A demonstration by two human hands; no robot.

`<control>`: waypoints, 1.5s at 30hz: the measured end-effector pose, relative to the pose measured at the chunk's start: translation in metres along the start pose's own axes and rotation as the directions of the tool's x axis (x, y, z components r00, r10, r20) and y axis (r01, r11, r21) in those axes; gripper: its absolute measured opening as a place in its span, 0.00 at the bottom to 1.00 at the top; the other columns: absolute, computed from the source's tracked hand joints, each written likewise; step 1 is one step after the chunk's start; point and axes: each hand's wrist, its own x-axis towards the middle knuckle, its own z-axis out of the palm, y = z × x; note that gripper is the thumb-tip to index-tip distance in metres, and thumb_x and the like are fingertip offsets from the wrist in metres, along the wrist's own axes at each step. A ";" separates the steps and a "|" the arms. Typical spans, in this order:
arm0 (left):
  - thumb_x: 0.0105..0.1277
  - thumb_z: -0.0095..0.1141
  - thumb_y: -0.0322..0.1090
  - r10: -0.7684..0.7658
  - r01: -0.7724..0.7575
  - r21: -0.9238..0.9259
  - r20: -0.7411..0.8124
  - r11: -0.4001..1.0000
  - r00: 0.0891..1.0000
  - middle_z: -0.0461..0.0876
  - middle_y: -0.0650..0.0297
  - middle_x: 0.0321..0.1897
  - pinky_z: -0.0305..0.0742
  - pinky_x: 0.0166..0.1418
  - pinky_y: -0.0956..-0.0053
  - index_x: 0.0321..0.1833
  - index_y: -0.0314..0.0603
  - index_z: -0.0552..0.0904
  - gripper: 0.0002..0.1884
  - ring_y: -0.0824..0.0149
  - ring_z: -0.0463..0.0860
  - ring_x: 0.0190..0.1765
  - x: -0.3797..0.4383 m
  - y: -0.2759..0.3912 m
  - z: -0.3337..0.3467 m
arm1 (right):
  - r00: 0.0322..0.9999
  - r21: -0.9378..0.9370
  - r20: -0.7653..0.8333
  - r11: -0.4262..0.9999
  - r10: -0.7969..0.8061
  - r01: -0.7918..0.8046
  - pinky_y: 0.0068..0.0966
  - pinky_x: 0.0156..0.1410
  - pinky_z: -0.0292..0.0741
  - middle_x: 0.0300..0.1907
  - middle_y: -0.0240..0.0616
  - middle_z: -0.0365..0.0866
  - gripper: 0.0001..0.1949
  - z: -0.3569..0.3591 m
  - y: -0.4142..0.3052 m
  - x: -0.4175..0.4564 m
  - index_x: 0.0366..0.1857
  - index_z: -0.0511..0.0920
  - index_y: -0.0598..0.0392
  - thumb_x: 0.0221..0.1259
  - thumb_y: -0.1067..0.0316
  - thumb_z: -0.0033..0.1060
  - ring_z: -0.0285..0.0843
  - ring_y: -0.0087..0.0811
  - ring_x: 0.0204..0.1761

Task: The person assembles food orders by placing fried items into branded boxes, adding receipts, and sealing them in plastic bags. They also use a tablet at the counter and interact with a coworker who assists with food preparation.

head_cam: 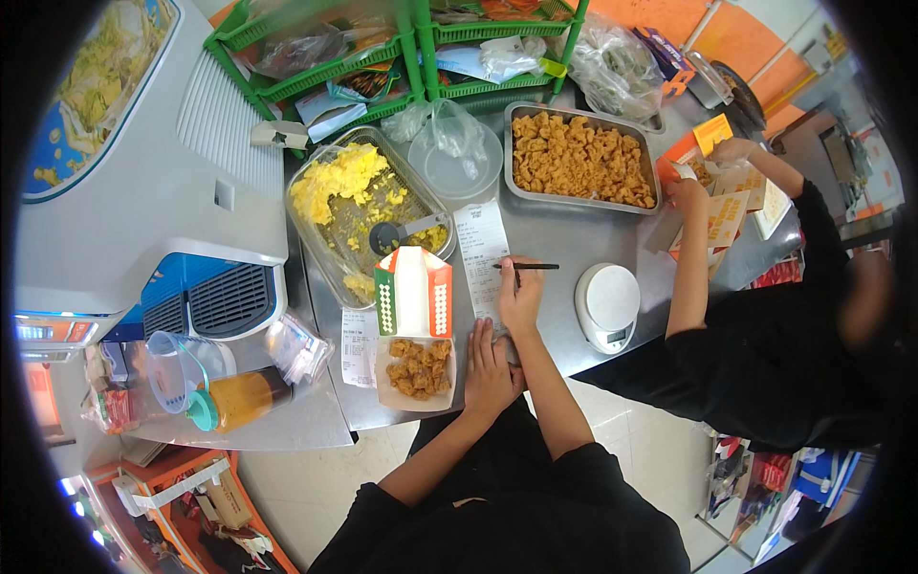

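Note:
My right hand (521,294) holds a black pen (527,266) over a long printed paper receipt (479,237) on the steel counter. My left hand (491,366) lies against the receipt's lower end, fingers fairly straight, with its inner side hidden by my right wrist. Just left of it stands an open paper takeaway box (414,298), its lid raised, with fried chicken pieces (418,369) inside. A second receipt (360,351) lies partly under the box. Behind the box, a metal tray (346,287) holds yellow scrambled egg (344,179) and a scoop (387,237).
A white digital scale (608,305) sits right of my hands. Behind it is a steel tray (617,204) of fried chicken. At the right, a co-worker's hands (688,195) handle takeaway boxes. A sauce bottle (240,402) and a large machine (237,165) occupy the left; green racks (330,68) stand behind.

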 end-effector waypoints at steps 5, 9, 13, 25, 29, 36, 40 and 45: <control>0.51 0.54 0.34 -0.001 0.001 0.016 0.005 1.000 1.000 0.58 0.38 0.68 0.50 0.78 0.47 0.58 0.26 0.67 0.30 0.39 0.54 0.75 0.001 0.001 -0.002 | 0.995 -0.037 -0.069 0.996 0.078 -0.080 0.39 0.53 0.67 0.36 0.44 0.83 0.08 -0.001 -0.001 -0.002 0.32 0.82 0.58 0.66 0.67 0.55 0.74 0.45 0.44; 0.51 0.54 0.33 0.007 -0.007 0.005 -0.017 1.000 1.000 0.59 0.38 0.68 0.51 0.77 0.46 0.58 0.26 0.67 0.30 0.39 0.55 0.75 0.001 -0.001 0.000 | 0.999 0.065 -0.014 0.997 0.033 -0.032 0.37 0.54 0.66 0.36 0.40 0.83 0.08 0.000 -0.003 0.001 0.33 0.82 0.57 0.65 0.66 0.56 0.73 0.42 0.45; 0.51 0.53 0.32 0.016 -0.017 -0.020 -0.044 1.000 0.999 0.59 0.37 0.68 0.51 0.77 0.46 0.58 0.26 0.67 0.30 0.38 0.56 0.74 0.001 -0.001 0.000 | 0.992 0.014 0.096 0.996 -0.085 0.084 0.36 0.54 0.66 0.37 0.35 0.84 0.06 -0.003 -0.016 0.005 0.34 0.83 0.55 0.64 0.66 0.58 0.72 0.39 0.45; 0.53 0.54 0.34 -0.008 0.009 -0.011 0.020 1.000 1.000 0.58 0.36 0.69 0.47 0.78 0.45 0.58 0.25 0.67 0.29 0.38 0.51 0.76 -0.001 0.002 0.004 | 0.999 0.093 0.000 0.995 -0.044 0.044 0.37 0.52 0.67 0.36 0.38 0.84 0.05 -0.004 -0.001 0.001 0.35 0.83 0.54 0.63 0.67 0.59 0.75 0.42 0.43; 0.51 0.52 0.29 0.053 -0.053 -0.002 -0.027 0.999 0.998 0.59 0.35 0.66 0.48 0.76 0.43 0.55 0.25 0.67 0.27 0.34 0.55 0.73 -0.001 0.008 -0.002 | 0.989 0.171 -0.118 0.983 0.092 -0.071 0.37 0.51 0.68 0.37 0.41 0.82 0.05 -0.024 -0.004 0.003 0.36 0.82 0.54 0.64 0.68 0.57 0.75 0.44 0.42; 0.50 0.50 0.27 0.110 -0.106 0.049 -0.077 0.993 0.991 0.61 0.33 0.64 0.50 0.76 0.43 0.55 0.24 0.67 0.26 0.34 0.56 0.72 -0.003 0.004 0.006 | 0.997 0.114 -0.022 0.991 -0.074 0.076 0.38 0.49 0.69 0.37 0.44 0.75 0.08 -0.056 -0.012 -0.022 0.44 0.80 0.54 0.64 0.69 0.55 0.72 0.45 0.42; 0.51 0.49 0.27 0.116 -0.112 0.047 -0.099 0.993 0.988 0.60 0.32 0.65 0.50 0.76 0.43 0.55 0.23 0.66 0.26 0.33 0.56 0.71 -0.006 0.001 0.011 | 0.995 0.185 0.013 0.978 -0.099 0.095 0.36 0.49 0.69 0.37 0.42 0.75 0.08 -0.051 -0.006 -0.044 0.44 0.80 0.55 0.63 0.69 0.57 0.72 0.43 0.43; 0.55 0.51 0.31 0.174 -0.167 0.070 -0.109 0.983 0.979 0.59 0.31 0.64 0.52 0.75 0.44 0.57 0.25 0.66 0.26 0.32 0.57 0.71 -0.007 0.008 0.010 | 0.991 0.190 0.048 0.975 -0.126 0.114 0.34 0.48 0.71 0.35 0.42 0.77 0.05 -0.061 -0.015 -0.046 0.38 0.80 0.57 0.63 0.69 0.59 0.73 0.41 0.40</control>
